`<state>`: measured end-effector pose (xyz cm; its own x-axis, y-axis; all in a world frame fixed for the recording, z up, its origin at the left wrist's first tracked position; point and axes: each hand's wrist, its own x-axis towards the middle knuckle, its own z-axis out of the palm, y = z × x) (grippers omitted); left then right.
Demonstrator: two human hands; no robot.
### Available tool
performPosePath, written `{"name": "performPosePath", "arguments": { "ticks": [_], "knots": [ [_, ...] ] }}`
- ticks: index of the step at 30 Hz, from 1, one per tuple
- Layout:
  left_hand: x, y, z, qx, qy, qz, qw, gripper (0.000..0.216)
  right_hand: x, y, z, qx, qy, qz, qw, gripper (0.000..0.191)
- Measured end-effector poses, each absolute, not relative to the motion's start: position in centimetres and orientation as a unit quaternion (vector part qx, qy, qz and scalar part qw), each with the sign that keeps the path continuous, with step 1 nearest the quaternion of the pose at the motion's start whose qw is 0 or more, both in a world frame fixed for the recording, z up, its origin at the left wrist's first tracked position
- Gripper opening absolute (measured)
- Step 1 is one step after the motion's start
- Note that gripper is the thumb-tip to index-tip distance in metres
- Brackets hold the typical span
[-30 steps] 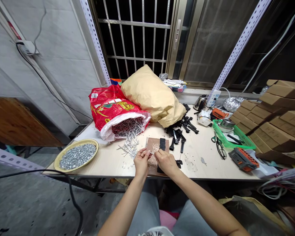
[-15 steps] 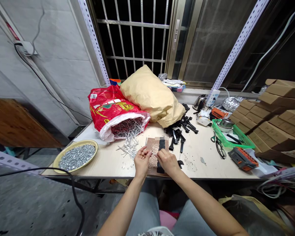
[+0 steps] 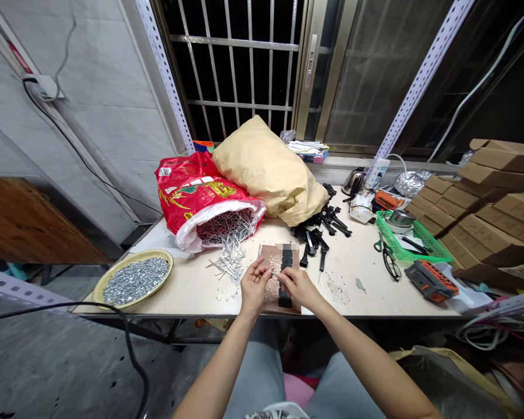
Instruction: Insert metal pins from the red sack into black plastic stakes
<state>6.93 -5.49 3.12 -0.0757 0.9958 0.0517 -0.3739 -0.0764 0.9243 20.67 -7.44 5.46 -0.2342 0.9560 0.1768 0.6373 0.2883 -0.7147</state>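
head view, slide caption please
Left hand and right hand close together over a brown board, near an open red bag of metal rods.

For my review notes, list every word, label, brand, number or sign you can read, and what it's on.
No text can be read with certainty.
Red bag: coloured print, too blurred to read.
White label on the red bag: marks too small to read.
Cardboard boxes: faint marks, too blurred to read.
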Motion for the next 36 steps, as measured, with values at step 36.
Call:
{"name": "performPosePath", "arguments": {
  "ticks": [36],
  "knots": [
    [4.8,-5.7,3.1,0.385,0.47,0.613,0.505,0.038,24.2,-9.5,1.5,-0.423,-0.838,0.244,0.244,0.024]
  ]
}}
